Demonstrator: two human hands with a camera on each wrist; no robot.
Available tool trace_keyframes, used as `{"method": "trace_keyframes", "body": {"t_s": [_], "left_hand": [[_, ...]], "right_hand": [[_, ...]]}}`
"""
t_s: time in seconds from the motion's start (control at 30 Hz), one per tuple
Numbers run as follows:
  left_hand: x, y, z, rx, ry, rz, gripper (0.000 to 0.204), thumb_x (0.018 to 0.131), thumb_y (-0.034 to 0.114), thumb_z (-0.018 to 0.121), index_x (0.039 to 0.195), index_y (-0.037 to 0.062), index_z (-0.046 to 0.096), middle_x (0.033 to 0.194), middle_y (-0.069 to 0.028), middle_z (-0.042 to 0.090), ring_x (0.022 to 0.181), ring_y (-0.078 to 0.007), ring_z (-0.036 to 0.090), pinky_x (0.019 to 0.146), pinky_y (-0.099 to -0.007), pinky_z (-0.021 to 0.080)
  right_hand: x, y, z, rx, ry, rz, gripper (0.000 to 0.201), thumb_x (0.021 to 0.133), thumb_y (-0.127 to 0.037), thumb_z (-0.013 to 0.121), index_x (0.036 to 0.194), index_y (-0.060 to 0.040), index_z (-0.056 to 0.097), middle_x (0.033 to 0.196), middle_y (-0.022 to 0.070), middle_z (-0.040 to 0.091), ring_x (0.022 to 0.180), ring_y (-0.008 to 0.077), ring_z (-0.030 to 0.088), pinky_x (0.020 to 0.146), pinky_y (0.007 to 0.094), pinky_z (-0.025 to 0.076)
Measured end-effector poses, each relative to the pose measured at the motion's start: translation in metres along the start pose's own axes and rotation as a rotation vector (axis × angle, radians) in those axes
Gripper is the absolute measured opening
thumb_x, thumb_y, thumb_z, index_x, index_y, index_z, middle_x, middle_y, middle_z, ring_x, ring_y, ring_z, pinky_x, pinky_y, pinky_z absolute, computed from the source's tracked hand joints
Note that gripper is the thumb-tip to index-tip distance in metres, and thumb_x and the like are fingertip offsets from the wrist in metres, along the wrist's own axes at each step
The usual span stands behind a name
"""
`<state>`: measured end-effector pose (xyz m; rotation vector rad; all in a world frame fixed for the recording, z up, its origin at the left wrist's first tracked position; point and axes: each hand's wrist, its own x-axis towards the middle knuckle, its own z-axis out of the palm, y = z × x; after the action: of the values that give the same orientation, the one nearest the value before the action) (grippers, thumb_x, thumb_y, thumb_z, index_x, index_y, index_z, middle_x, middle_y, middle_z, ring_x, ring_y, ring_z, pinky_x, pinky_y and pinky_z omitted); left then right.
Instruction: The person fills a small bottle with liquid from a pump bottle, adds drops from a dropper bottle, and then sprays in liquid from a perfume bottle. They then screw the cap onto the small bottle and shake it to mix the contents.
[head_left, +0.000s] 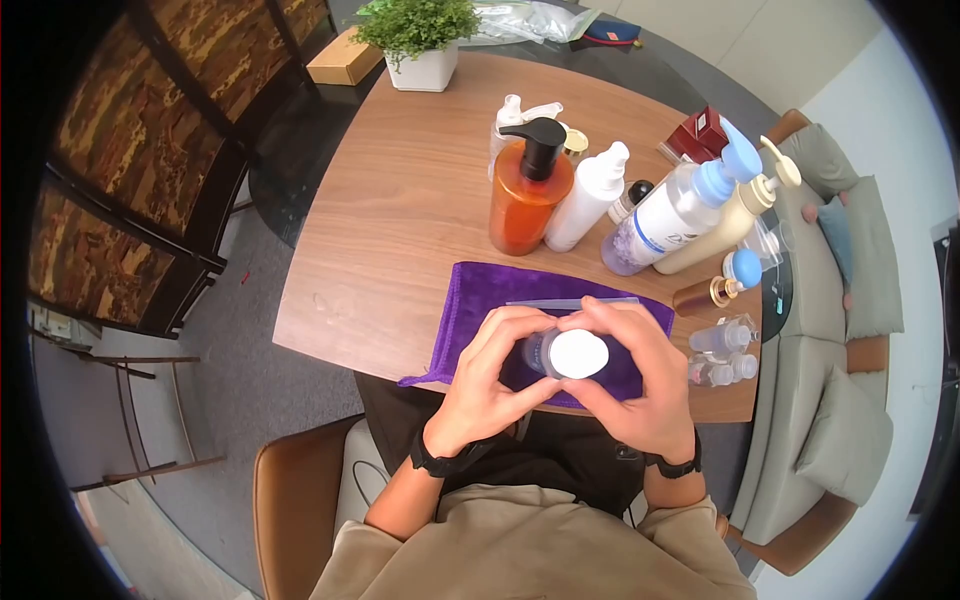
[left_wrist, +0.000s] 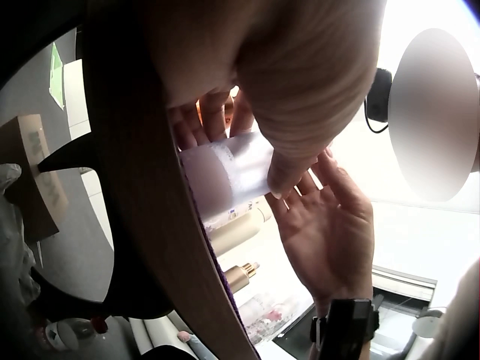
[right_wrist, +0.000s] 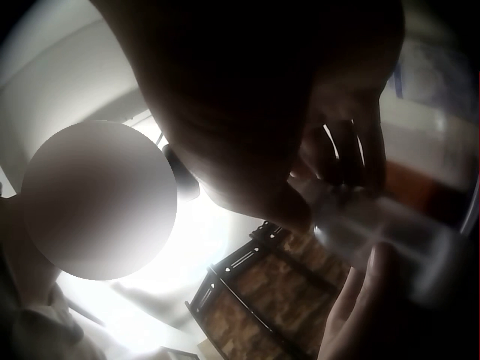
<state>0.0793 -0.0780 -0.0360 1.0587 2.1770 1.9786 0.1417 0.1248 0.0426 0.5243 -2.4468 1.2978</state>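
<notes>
A small translucent bottle (left_wrist: 206, 176) with a round white cap (head_left: 578, 354) is between my two hands, over a purple cloth pouch (head_left: 470, 300). In the head view its cap faces up toward me. My left hand (head_left: 490, 375) grips the bottle, with the thumb along its near side and the fingers round the far side. From the other side my right hand (head_left: 645, 380) curls its thumb and forefinger round the cap. The right wrist view is dark, and the bottle (right_wrist: 382, 240) appears blurred there between both hands.
Beyond the pouch stand an orange pump bottle (head_left: 525, 205), a white bottle (head_left: 585, 200) and a blue-topped pump bottle (head_left: 665, 220). Small clear bottles (head_left: 722, 370) lie near the table's right edge. A potted plant (head_left: 425, 65) is at the back of the wooden table (head_left: 370, 210).
</notes>
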Motion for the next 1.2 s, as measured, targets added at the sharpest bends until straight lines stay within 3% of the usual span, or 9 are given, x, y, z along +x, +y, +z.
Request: {"method": "trace_keyframes", "body": {"t_s": [0.03,0.1,0.2,0.27,0.33,0.6,0.77,1.0,1.2], "left_hand": [[0.0,0.001,0.0,-0.01,-0.005,0.001,0.061,0.078,0.008,0.091,0.133,0.0022,0.065,0.129,-0.0163,0.068,0.124,-0.0367,0.064,0.106,-0.0463,0.054],[-0.001,-0.002,0.0,0.008,-0.007,0.009,0.062,0.078,0.013,0.092,0.132,0.0016,0.065,0.13,-0.0172,0.068,0.123,-0.0362,0.065,0.106,-0.0462,0.054],[-0.001,-0.002,0.002,0.011,0.006,-0.003,0.063,0.078,0.018,0.093,0.132,0.001,0.065,0.13,-0.018,0.068,0.123,-0.0356,0.067,0.106,-0.0461,0.054],[0.0,0.0,0.002,-0.006,0.021,-0.023,0.063,0.078,0.018,0.092,0.132,0.001,0.065,0.131,-0.0179,0.068,0.123,-0.0356,0.067,0.106,-0.0461,0.054],[0.002,0.003,0.0,-0.01,0.008,-0.004,0.062,0.078,0.009,0.092,0.133,0.0021,0.065,0.129,-0.0164,0.068,0.124,-0.0361,0.065,0.105,-0.0457,0.054],[-0.001,-0.001,0.002,0.01,0.007,-0.001,0.062,0.079,0.017,0.093,0.133,0.0011,0.065,0.13,-0.0178,0.069,0.123,-0.0349,0.067,0.106,-0.0454,0.053],[0.001,0.001,0.001,0.006,0.015,0.004,0.061,0.079,0.015,0.092,0.132,0.0008,0.065,0.129,-0.0181,0.069,0.123,-0.0348,0.067,0.106,-0.0456,0.054],[0.0,-0.001,0.001,0.013,0.003,0.011,0.061,0.079,0.015,0.092,0.132,0.0003,0.066,0.13,-0.0179,0.069,0.123,-0.0351,0.066,0.107,-0.0454,0.053],[-0.001,0.001,0.0,0.008,0.009,-0.006,0.061,0.078,0.011,0.091,0.132,0.001,0.065,0.13,-0.017,0.068,0.123,-0.0362,0.066,0.106,-0.0461,0.053]], "right_hand": [[0.002,-0.002,-0.002,-0.047,-0.009,0.018,0.079,0.081,-0.009,0.091,0.152,0.0011,0.057,0.139,0.0177,0.067,0.125,0.0358,0.064,0.108,0.0477,0.051],[0.005,-0.007,-0.003,-0.094,-0.018,0.035,0.078,0.082,-0.008,0.09,0.152,0.0012,0.057,0.144,0.0187,0.066,0.13,0.0367,0.064,0.11,0.0478,0.05],[0.01,-0.015,0.005,0.002,0.046,0.139,0.073,0.081,-0.007,0.09,0.148,0.0014,0.061,0.132,0.0173,0.073,0.125,0.0367,0.067,0.109,0.0478,0.051],[0.011,-0.015,0.006,0.044,0.107,0.082,0.071,0.079,-0.01,0.093,0.144,0.001,0.065,0.119,0.0135,0.075,0.114,0.0348,0.068,0.105,0.0482,0.052],[0.006,-0.006,0.004,0.028,0.085,0.039,0.072,0.079,-0.012,0.093,0.144,0.001,0.065,0.12,0.0128,0.074,0.114,0.0342,0.068,0.104,0.0482,0.052],[0.012,-0.015,0.001,-0.134,0.046,0.095,0.068,0.08,-0.014,0.093,0.141,0.0015,0.066,0.12,0.0139,0.075,0.11,0.0353,0.07,0.101,0.0464,0.054],[0.006,-0.003,0.005,-0.087,0.087,-0.084,0.068,0.078,-0.015,0.095,0.138,0.0013,0.068,0.126,0.0143,0.073,0.112,0.0333,0.069,0.095,0.045,0.055],[0.01,-0.012,0.004,-0.119,0.077,0.063,0.068,0.078,-0.012,0.094,0.139,0.0018,0.068,0.122,0.0159,0.074,0.107,0.0351,0.071,0.098,0.0442,0.056],[0.005,-0.001,0.004,-0.071,0.088,-0.076,0.069,0.077,-0.016,0.096,0.139,0.0005,0.068,0.118,0.0142,0.074,0.113,0.0332,0.069,0.097,0.0444,0.055]]}}
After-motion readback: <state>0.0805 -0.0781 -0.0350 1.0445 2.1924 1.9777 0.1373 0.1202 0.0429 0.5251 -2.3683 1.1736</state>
